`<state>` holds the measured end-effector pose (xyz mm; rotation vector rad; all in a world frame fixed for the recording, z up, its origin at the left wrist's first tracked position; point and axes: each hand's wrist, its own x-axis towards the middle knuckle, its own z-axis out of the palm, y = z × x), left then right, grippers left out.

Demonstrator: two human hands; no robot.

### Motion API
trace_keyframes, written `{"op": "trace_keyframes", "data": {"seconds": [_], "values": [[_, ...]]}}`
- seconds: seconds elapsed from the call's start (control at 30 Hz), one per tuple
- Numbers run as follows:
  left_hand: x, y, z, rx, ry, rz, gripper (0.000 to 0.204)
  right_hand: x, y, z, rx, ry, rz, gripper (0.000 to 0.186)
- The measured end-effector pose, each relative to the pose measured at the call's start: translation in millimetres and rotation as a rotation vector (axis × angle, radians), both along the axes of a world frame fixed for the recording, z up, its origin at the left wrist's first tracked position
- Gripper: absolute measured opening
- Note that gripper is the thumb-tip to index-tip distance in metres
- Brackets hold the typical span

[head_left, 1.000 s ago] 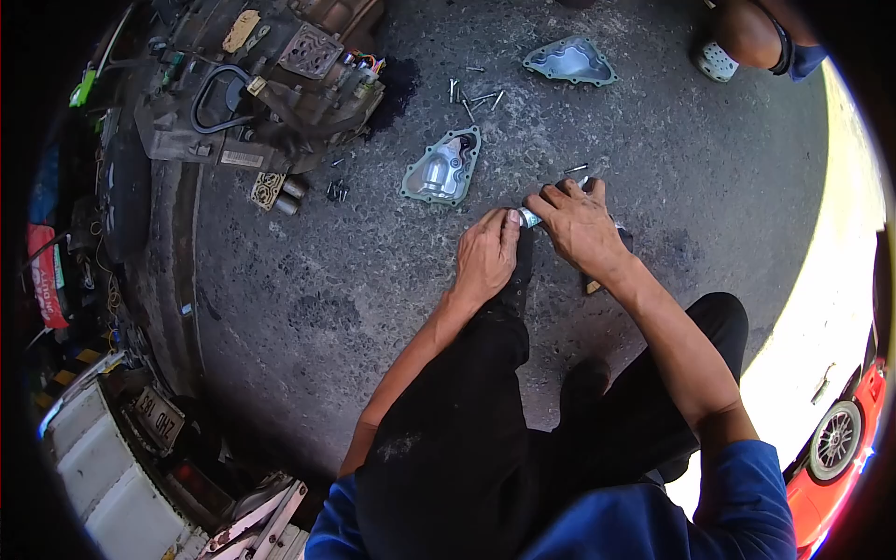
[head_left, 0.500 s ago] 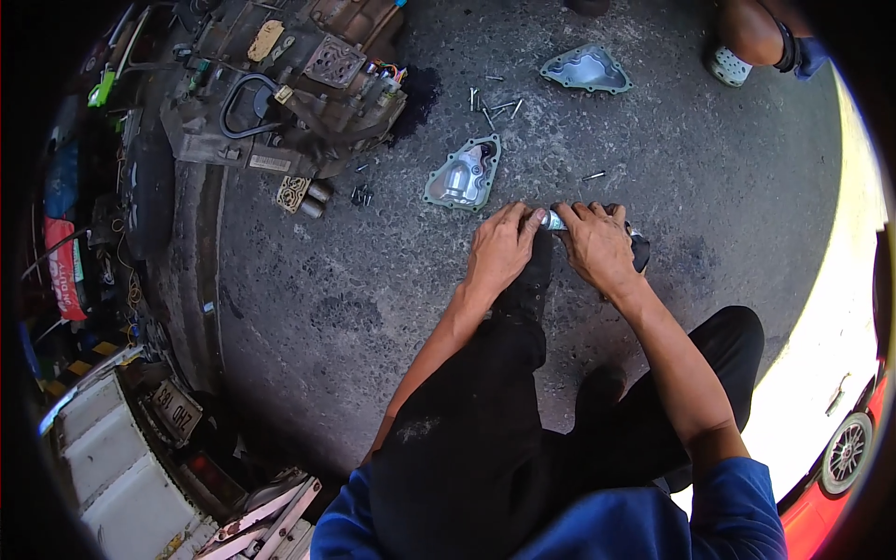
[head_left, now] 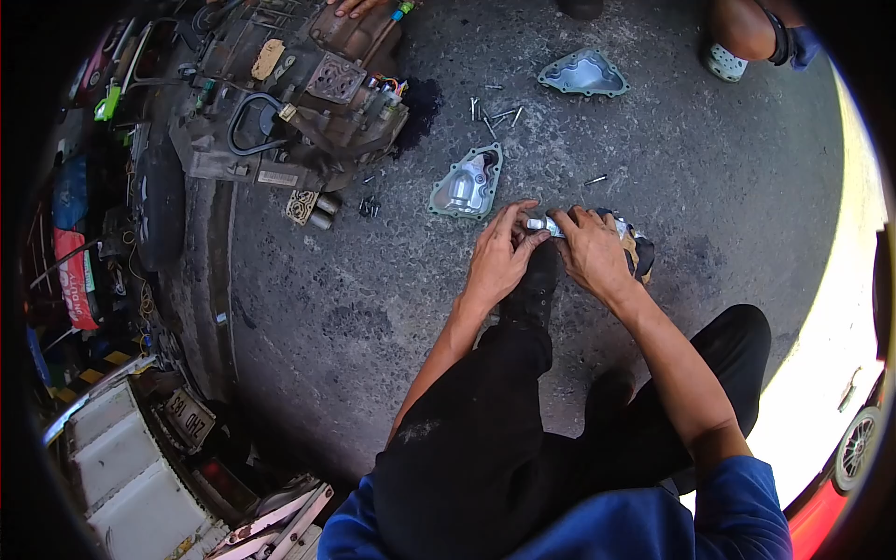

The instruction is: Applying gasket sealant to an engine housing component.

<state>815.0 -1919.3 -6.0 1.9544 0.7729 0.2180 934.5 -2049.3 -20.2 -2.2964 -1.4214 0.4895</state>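
Note:
My right hand (head_left: pixel 597 245) is wrapped over a small white-and-silver tube (head_left: pixel 539 225), whose pale left end sticks out past the fingers. My left hand (head_left: pixel 501 254) is at that end, index finger above it and thumb below, with a gap between them. Whether the thumb touches the tube is hard to tell. A crumpled tan and black piece (head_left: pixel 640 256) shows beyond my right hand, partly hidden by it. Just ahead of my left hand, a silver metal cover (head_left: pixel 464 189) with a bolt-holed rim lies hollow side up. A similar cover (head_left: pixel 584 73) lies farther off.
Several loose bolts (head_left: pixel 497 114) lie between the covers, and a single bolt (head_left: pixel 595 179) rests to the right. A greasy gearbox-like assembly (head_left: pixel 280 140) fills the far left beside a dark wet stain. Another person's hand (head_left: pixel 355 7) rests on it. Another person's leg (head_left: pixel 744 30) is far right.
My left fingers have opened and lifted from the tube's left end, which now shows more. The view has shifted slightly. Another person's hand has come in at the top.

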Motion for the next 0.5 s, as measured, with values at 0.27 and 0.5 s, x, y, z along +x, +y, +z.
{"op": "trace_keyframes", "data": {"seconds": [0.27, 0.5], "values": [[-3.3, 3.9, -3.3, -0.080, 0.057, 0.174, 0.026, 0.4, 3.2, -0.4, 0.063, 0.057, -0.145, 0.037], [2.4, 1.9, -36.7, -0.343, -0.118, 0.380, 0.043, -35.0, 40.6, 17.9, 0.261, 0.656, -0.422, 0.048]]}}
